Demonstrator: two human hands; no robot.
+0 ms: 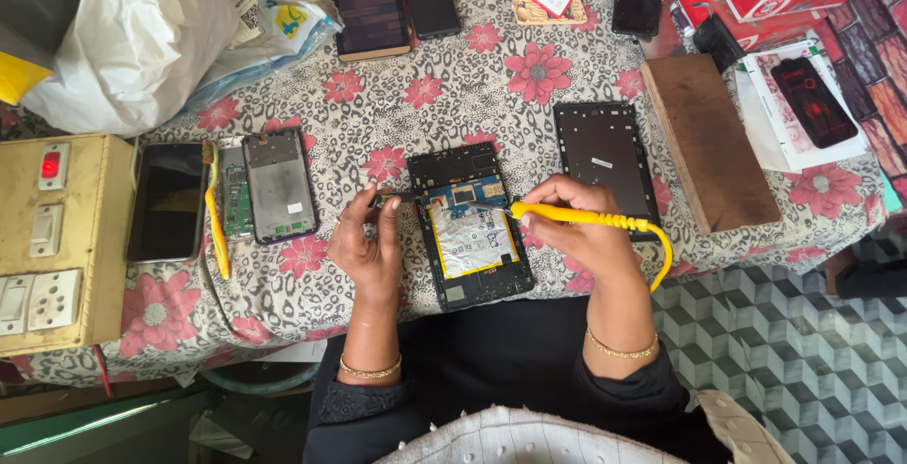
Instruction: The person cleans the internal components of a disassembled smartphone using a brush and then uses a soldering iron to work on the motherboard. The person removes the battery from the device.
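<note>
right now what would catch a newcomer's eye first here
The opened tablet at the middle of the flowered tablecloth, its foil-covered inside bared. The right hand holds a yellow soldering iron with its tip at the tablet's upper right edge, while the left hand pinches something small at its left. Far left sits a yellowed switch box.

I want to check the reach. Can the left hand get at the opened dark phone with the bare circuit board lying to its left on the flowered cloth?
Probably yes: the left hand lies close beside the opened dark phone, with only bare flowered cloth between them.
</note>
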